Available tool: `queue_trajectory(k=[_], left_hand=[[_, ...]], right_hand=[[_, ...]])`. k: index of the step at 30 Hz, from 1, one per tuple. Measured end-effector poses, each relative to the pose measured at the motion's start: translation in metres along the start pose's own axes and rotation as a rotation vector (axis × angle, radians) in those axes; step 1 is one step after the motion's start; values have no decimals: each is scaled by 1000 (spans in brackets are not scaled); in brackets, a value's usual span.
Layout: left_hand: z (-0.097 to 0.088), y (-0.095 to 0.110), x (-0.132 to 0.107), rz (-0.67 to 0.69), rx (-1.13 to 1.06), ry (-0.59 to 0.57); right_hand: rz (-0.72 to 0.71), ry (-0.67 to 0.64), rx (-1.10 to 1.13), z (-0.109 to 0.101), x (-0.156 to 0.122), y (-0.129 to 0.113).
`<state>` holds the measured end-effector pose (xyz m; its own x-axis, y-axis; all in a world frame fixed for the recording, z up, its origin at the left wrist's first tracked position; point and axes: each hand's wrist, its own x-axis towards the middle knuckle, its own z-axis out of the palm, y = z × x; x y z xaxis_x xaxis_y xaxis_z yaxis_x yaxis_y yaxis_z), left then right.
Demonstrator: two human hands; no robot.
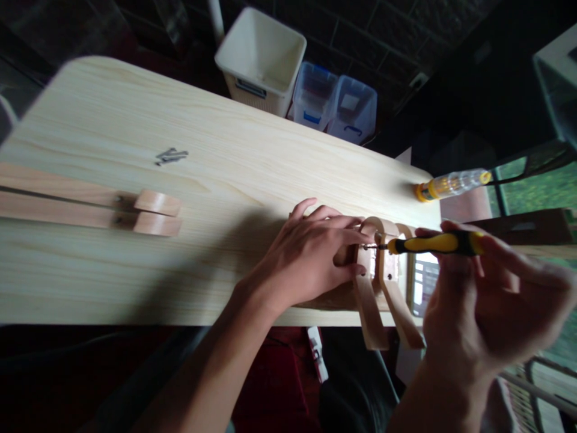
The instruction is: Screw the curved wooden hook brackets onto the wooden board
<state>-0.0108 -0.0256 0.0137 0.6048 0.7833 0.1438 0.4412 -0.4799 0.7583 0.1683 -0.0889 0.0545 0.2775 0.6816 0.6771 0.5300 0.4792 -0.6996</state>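
A yellow-and-black screwdriver [435,243] is gripped in my right hand [487,307], held about level and pointing left. Its tip is at a hole or screw near the upper end of a light wooden piece [370,316]. My left hand [311,255] presses over that piece, index finger beside the screwdriver tip and thumb lower down, steadying it. A second, similar curved wooden piece [401,316] lies just to the right, with a dark hole or screw showing. Part of the wood beneath my left hand is hidden.
Several screws [171,156] lie on the table [216,135]. Two wooden strips [90,207] with curved ends lie at left. A clear bottle-shaped case [453,184] stands at the far right edge, near a lit screen [425,282]. Plastic bins [259,51] stand beyond the table.
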Motion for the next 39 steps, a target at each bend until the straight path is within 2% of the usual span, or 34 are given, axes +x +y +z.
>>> queue_trajectory(k=[7,14,23,29,39], left_hand=[[0,0,1,-10,6,0],[0,0,1,-20,-20,1],[1,-1,1,-14,-6,15],[2,-1,1,-15,-11,12],[2,-1,3,-21,-8,13]], right_hand=[[16,-12,21,5,2,0],[22,31,-23,6,1,-4],[-39,0,-44,1,3,5],[-2,35,-25,4,2,-2],[26,-6,-23,-2,0,-2]])
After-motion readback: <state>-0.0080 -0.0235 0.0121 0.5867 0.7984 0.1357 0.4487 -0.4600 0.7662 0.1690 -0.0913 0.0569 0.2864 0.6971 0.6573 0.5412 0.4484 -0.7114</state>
